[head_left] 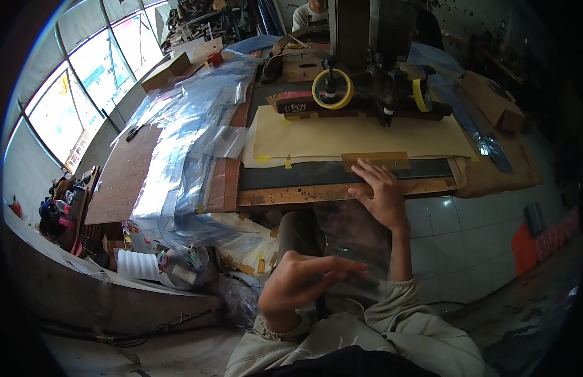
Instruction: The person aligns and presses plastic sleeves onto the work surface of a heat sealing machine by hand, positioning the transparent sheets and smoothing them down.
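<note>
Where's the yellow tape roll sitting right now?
In the head view the yellow tape roll sits top centre, on the dark machine head above the tan sheet, ahead and to the left of the right hand at the bench's front edge.

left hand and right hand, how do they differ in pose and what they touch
The left hand is low, near the lap, fingers pointing right over a clear plastic bag; the right hand reaches up to the wooden bench edge. The left hand's fingers are together; the right hand's fingers are spread flat beside a small tan wooden block. Both are bare, with pale grey sleeves.
</note>
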Available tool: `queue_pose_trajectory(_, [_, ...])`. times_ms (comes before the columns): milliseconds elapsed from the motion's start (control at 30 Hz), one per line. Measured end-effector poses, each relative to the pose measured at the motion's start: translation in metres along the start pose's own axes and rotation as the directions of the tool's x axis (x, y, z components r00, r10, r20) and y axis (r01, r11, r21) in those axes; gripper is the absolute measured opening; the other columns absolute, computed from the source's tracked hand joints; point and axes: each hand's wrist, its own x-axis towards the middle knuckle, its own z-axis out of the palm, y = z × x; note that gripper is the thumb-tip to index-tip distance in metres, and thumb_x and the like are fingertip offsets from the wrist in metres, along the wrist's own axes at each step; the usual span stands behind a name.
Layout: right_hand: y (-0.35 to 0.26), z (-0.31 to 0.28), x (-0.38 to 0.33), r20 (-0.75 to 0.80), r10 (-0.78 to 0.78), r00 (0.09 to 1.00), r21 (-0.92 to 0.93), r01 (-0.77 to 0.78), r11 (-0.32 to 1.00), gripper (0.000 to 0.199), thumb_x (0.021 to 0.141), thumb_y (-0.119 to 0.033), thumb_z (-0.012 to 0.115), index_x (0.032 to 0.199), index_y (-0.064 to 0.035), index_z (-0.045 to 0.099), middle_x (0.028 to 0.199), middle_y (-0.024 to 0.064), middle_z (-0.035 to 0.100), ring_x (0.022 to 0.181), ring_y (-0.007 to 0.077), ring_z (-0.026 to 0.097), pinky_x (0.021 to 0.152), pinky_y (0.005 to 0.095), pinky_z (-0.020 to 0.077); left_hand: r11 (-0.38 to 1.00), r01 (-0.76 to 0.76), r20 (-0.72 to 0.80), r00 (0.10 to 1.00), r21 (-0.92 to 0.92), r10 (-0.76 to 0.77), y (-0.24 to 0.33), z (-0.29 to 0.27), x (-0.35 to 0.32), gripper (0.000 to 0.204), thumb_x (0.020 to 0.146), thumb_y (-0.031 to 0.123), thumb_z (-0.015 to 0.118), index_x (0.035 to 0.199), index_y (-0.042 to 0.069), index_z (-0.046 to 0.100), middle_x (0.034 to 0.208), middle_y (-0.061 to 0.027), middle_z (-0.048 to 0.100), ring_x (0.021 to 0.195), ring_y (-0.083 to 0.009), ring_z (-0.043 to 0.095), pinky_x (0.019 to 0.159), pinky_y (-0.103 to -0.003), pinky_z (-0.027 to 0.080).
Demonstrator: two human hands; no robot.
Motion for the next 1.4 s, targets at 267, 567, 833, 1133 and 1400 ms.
queue_pose_trajectory(267, [-0.002,0.002,0.006,0.014,-0.002,1.000,0.002,0.001,1.000,0.033,0.077,-0.021,0.066,0.107,-0.0083,0.061,0.105,0.0051,0.060,0.096,0.0234,0.052,0.089,0.0361,0.0393,0.999,0.041,-0.080,0.996,-0.013,-0.042,-0.002,0.003,0.000,0.025,0.082,-0.003,0.054,0.105,0.003,0.062,0.083,-0.0117,0.067,0.079,-0.0209,0.067,0.068,-0.028,0.053])
queue_pose_trajectory(567, [0.005,0.000,0.013,-0.117,0.033,0.993,0.093,-0.023,0.995,0.028,0.078,-0.003,0.060,0.106,-0.0055,0.061,0.095,0.0086,0.057,0.093,0.0251,0.051,0.082,0.0346,0.0416,0.989,0.142,-0.021,0.990,0.046,-0.141,-0.017,-0.006,0.011,0.026,0.085,0.002,0.052,0.109,0.005,0.060,0.081,-0.0100,0.067,0.080,-0.0193,0.067,0.067,-0.028,0.053])
queue_pose_trajectory(833, [0.011,0.010,0.021,-0.144,0.182,0.973,0.001,-0.184,0.983,0.023,0.079,-0.002,0.060,0.102,-0.0032,0.062,0.100,0.0106,0.056,0.092,0.0262,0.056,0.078,0.0339,0.0445,0.980,0.125,0.002,0.992,0.155,-0.127,-0.018,-0.006,0.012,0.028,0.086,0.006,0.051,0.114,0.007,0.056,0.082,-0.0077,0.068,0.078,-0.0201,0.067,0.066,-0.028,0.053])
queue_pose_trajectory(1133, [0.014,-0.009,0.036,0.027,0.344,0.939,0.574,-0.296,0.764,0.015,0.087,-0.014,0.055,0.096,-0.0060,0.063,0.087,0.0087,0.062,0.078,0.0167,0.059,0.068,0.0256,0.0454,0.966,0.177,0.025,0.982,0.186,-0.185,-0.017,-0.011,0.009,0.031,0.086,0.004,0.049,0.116,0.008,0.054,0.084,-0.0080,0.068,0.078,-0.0217,0.067,0.067,-0.030,0.053])
queue_pose_trajectory(1400, [0.009,-0.027,0.046,0.031,0.295,0.955,0.929,-0.137,0.344,0.023,0.089,-0.009,0.053,0.108,0.0014,0.060,0.097,0.0091,0.064,0.087,0.0108,0.059,0.080,0.0227,0.0470,0.965,0.140,0.022,0.989,0.223,-0.149,-0.019,-0.011,0.010,0.032,0.085,0.004,0.050,0.117,0.008,0.053,0.083,-0.0082,0.068,0.077,-0.0228,0.066,0.066,-0.031,0.053])
